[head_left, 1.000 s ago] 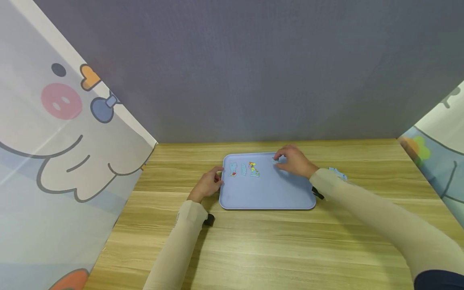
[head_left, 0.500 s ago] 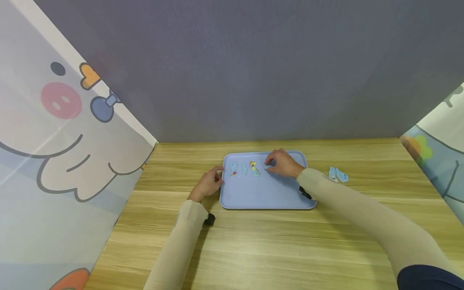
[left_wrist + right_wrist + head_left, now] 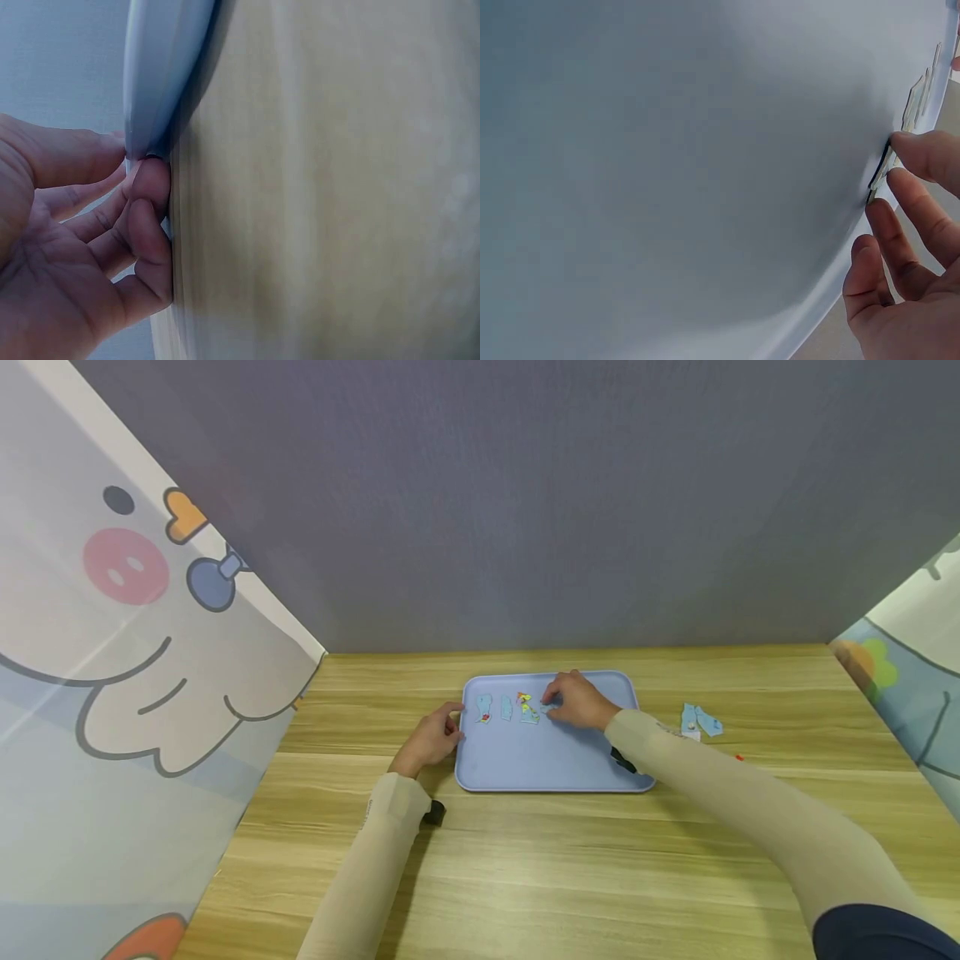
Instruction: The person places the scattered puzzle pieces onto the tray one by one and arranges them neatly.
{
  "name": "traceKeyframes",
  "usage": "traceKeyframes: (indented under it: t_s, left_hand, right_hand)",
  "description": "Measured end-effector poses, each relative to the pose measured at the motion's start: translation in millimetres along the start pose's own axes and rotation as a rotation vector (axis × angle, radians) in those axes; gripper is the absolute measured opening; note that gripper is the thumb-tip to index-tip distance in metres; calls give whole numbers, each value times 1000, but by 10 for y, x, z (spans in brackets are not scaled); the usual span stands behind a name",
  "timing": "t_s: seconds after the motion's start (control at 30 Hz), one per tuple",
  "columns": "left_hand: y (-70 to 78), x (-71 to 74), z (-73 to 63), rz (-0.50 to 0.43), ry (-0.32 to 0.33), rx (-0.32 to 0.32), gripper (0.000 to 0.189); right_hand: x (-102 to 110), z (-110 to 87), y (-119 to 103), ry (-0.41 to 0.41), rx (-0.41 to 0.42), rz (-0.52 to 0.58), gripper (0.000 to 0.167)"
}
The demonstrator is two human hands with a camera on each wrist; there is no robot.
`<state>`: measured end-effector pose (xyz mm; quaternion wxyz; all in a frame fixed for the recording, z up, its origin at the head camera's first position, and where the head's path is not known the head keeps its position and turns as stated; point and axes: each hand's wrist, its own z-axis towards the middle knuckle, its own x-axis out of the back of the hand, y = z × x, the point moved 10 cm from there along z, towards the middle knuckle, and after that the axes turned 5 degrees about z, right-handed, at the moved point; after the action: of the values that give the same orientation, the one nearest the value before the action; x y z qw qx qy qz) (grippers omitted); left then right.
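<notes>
At mid-frame, the row (image 3: 506,707) seems extended by a piece (image 3: 883,170) brought leftward, pinched by the right hand (image 3: 577,700); the tray (image 3: 555,768) is gripped by the left hand (image 3: 431,740).

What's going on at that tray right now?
A person is setting out small flat pieces on a blue tray. The right hand pinches one light blue piece at the tray's surface, next to three pieces already lying in a row. The left hand grips the tray's left rim. Off the tray's right side, at least two more blue pieces lie on the wooden table, with a small red bit near them.
</notes>
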<state>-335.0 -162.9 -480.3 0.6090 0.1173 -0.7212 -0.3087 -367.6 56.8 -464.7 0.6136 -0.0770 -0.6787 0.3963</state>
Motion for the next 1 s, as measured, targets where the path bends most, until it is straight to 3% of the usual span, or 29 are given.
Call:
traceKeyframes:
  t_s: [0.37, 0.7, 1.0]
  left_hand:
    - [42, -2, 7, 2, -7, 7, 47]
    - [36, -22, 2, 9, -18, 20, 48]
    - [20, -29, -10, 11, -10, 24, 49]
  right_hand:
    - [82, -82, 3, 8, -6, 18, 18]
    - [290, -226, -16, 67, 56, 30, 20]
    - [462, -395, 57, 95, 51, 13, 20]
